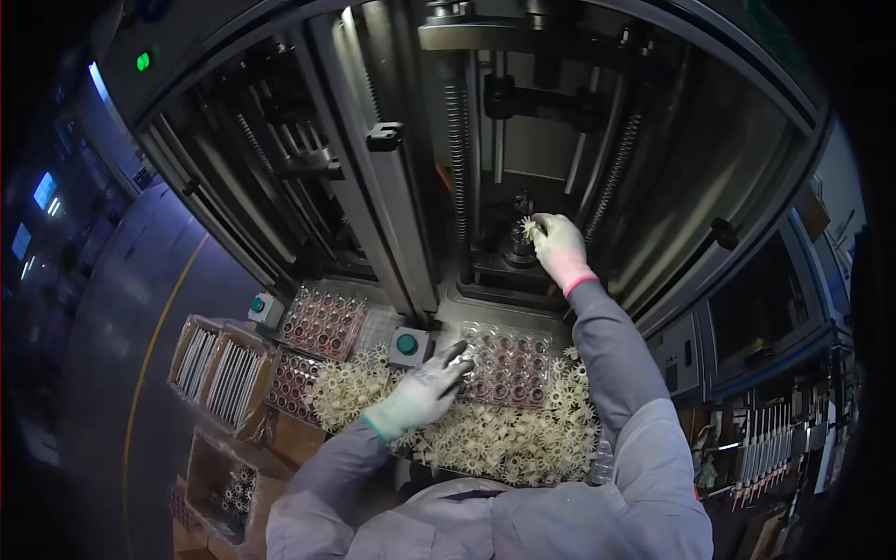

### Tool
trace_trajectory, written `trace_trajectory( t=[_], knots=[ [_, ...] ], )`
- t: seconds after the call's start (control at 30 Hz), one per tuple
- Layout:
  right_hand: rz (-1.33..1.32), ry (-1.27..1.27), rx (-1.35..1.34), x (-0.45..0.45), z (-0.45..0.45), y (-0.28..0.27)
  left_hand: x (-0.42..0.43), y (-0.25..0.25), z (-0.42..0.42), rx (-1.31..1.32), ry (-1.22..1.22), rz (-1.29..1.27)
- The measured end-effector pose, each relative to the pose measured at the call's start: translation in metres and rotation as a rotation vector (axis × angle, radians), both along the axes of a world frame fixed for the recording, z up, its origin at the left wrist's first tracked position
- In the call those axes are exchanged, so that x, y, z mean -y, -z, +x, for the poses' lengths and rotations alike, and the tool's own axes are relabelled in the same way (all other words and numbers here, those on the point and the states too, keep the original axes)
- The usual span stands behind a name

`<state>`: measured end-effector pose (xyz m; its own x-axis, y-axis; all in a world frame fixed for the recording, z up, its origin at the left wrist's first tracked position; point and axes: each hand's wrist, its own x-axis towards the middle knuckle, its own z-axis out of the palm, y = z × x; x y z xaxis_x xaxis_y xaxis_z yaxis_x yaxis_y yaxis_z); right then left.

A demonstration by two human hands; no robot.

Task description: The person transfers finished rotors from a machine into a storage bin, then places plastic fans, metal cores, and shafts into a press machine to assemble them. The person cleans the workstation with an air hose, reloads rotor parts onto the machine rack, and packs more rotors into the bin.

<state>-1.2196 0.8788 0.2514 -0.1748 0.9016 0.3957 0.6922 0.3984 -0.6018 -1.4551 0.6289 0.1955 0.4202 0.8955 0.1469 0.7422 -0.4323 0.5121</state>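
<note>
My right hand (561,248), in a white glove with a pink cuff, reaches into the machine. Its fingers pinch a cream star-shaped plastic part (529,229) just above a round metal fixture (519,250). I cannot tell whether the part touches the fixture. My left hand (425,393), in a white glove with dark fingertips and a green cuff, hovers at the left edge of a clear tray (509,364) of round dark parts. Its fingers are stretched and apart, with nothing seen in them. Below it spreads a heap of cream star-shaped parts (504,439).
A box with a green button (408,344) stands beside my left hand, and a second button box (265,310) farther left. Another filled tray (325,322) lies left. Cardboard boxes (222,378) stand at lower left. A metal column (373,177) divides the machine bays.
</note>
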Motion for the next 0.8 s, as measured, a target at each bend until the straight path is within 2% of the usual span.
trace_trajectory(
  t=[0.03,0.07,0.1,0.13,0.17,0.2,0.23,0.3,0.33,0.37,0.43,0.47,0.5,0.57,0.6,0.67,0.73,0.77,0.8],
  knots=[
    [0.016,0.04,0.288,-0.014,-0.008,0.001,0.025,-0.001,-0.026,0.063,-0.146,-0.081],
    [0.101,0.034,0.334,-0.025,-0.015,0.006,0.048,0.004,-0.058,0.133,-0.254,-0.053],
    [0.125,-0.044,0.499,-0.039,-0.015,0.01,0.073,0.01,-0.09,0.196,-0.381,-0.024],
    [-0.051,-0.023,0.517,-0.045,-0.019,0.018,0.098,0.016,-0.119,0.315,-0.545,-0.087],
    [-0.04,-0.028,0.48,-0.04,-0.021,0.018,0.129,0.02,-0.15,0.431,-0.732,-0.146],
    [-0.088,-0.094,0.401,-0.038,-0.022,0.015,0.153,0.02,-0.176,0.537,-0.853,-0.101],
    [-0.077,-0.118,0.392,-0.036,-0.024,0.014,0.176,0.022,-0.208,0.475,-0.959,-0.106],
    [-0.193,-0.201,0.182,-0.056,-0.014,0.035,0.21,0.033,-0.274,0.301,-1.117,-0.066],
    [-0.244,-0.151,0.171,-0.06,-0.007,0.044,0.212,0.038,-0.306,0.183,-1.153,-0.019],
    [-0.1,0.038,0.366,-0.048,-0.012,0.042,0.203,0.038,-0.337,0.055,-1.181,-0.055],
    [0.13,0.202,0.521,-0.005,-0.029,0.039,0.17,0.06,-0.405,-0.19,-1.14,-0.076],
    [0.227,0.147,0.421,0.003,-0.02,0.057,0.151,0.09,-0.44,-0.309,-1.077,-0.067],
    [0.167,0.112,0.359,0.025,-0.022,0.067,0.133,0.108,-0.464,-0.373,-0.994,-0.158],
    [0.008,0.112,0.309,0.08,-0.036,0.08,0.104,0.163,-0.499,-0.44,-0.893,-0.163],
    [-0.105,0.137,0.291,0.107,-0.045,0.08,0.1,0.189,-0.506,-0.574,-0.739,-0.097],
    [-0.133,0.131,0.288,0.141,-0.032,0.092,0.089,0.184,-0.504,-0.531,-0.738,-0.209],
    [-0.155,0.181,0.292,0.169,-0.018,0.092,0.095,0.205,-0.521,-0.451,-0.701,-0.087],
    [-0.204,0.248,0.203,0.182,-0.016,0.091,0.092,0.185,-0.513,-0.441,-0.761,-0.246],
    [-0.207,0.274,0.126,0.194,-0.01,0.09,0.094,0.185,-0.511,-0.499,-0.761,-0.192]
  ],
)
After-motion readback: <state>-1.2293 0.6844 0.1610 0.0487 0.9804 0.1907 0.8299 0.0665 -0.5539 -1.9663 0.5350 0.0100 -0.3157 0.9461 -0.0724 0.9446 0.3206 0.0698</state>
